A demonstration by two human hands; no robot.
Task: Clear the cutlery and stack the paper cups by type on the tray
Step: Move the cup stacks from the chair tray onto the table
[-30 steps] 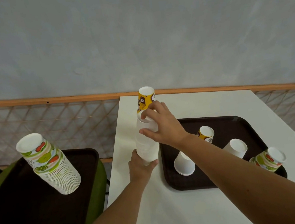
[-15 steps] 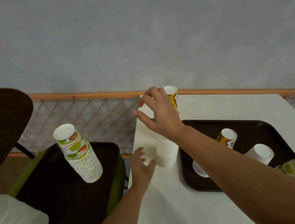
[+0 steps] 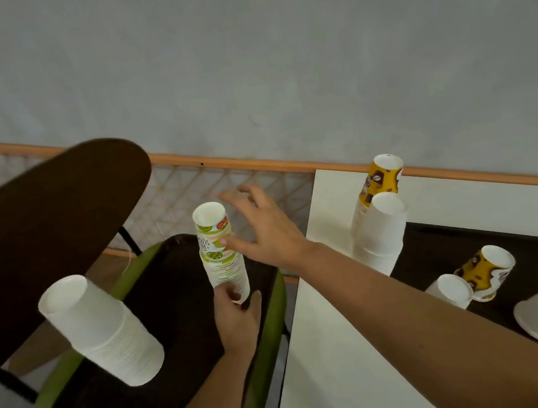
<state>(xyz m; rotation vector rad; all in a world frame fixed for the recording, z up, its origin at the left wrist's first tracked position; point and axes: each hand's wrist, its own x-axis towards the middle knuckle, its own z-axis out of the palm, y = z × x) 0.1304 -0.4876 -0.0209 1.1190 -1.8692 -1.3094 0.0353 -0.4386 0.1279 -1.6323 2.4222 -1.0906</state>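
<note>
gripping the foot of the fruit-print cup stack (image 3: 222, 262) with the left hand (image 3: 238, 318), there on the dark tray (image 3: 171, 307) laid on the green chair (image 3: 277, 320), beside the white stack (image 3: 106, 334). reaching for its upper part with the right hand (image 3: 267, 235), spread and holding nothing, thumb just at the paper. best to close softly round the top, steady low and high together, lift plumb, and squeeze lightly so as not to crush or tip the tall column.
</note>
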